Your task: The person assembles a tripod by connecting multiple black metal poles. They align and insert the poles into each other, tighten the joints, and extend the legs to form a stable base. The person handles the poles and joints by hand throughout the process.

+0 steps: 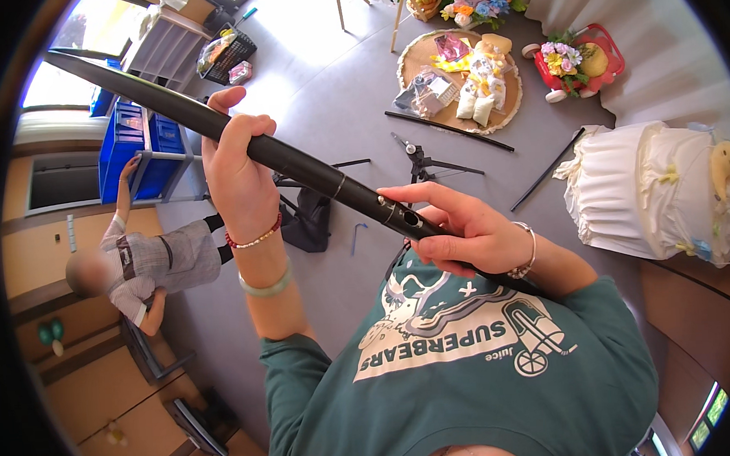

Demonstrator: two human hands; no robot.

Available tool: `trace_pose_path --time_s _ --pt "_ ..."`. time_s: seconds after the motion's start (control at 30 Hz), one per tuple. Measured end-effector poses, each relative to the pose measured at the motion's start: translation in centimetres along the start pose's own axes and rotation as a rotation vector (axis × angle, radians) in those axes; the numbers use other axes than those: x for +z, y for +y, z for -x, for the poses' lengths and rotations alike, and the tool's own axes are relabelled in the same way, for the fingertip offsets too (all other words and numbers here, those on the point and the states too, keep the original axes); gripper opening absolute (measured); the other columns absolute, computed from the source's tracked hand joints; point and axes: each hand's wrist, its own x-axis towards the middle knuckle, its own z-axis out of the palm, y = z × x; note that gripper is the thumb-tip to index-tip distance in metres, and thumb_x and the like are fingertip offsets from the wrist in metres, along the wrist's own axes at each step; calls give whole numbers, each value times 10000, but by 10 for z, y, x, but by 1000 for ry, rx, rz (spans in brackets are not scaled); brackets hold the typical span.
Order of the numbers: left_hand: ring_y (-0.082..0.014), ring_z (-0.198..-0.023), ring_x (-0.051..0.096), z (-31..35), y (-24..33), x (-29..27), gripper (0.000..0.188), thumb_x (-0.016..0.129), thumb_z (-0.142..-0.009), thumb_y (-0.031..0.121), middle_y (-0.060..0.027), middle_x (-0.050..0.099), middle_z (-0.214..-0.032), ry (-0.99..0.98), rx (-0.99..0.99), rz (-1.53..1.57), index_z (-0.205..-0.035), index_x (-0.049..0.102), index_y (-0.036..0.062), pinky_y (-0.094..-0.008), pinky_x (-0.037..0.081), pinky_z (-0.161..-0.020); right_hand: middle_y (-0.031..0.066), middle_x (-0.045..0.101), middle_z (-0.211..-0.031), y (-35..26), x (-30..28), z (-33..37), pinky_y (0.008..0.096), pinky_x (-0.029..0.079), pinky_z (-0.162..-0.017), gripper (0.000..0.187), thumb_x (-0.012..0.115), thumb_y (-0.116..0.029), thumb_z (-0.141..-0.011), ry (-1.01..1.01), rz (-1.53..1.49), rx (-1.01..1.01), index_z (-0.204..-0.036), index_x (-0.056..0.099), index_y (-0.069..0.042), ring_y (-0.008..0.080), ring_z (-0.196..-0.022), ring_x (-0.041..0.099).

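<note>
- Left grip (pixel 240 164): one, wrapped firmly round the black pole (pixel 301 163).
- Right grip (pixel 479 229): one, closed on the same pole beside a round hole (pixel 413 218); lower end apparently hidden here.
- Black pole: slants through both grips, tapering beyond the left.
- Tripod (pixel 416 162): on floor (pixel 336 115), ahead of right grip.
- Black rod (pixel 450 132): farther ahead.
</note>
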Motion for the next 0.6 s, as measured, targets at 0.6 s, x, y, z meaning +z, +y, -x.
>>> trace_pose_path --time_s 0.6 --pt "-101 -621 508 6 12 14 292 554 -731 -19 -55 513 -719 116 -5 27 -1014 496 -57 -222 400 -653 30 520 -778 0 4 2 174 357 -461 628 478 47 -870 8 1 -27 -1442 250 -73 38 -515 431"
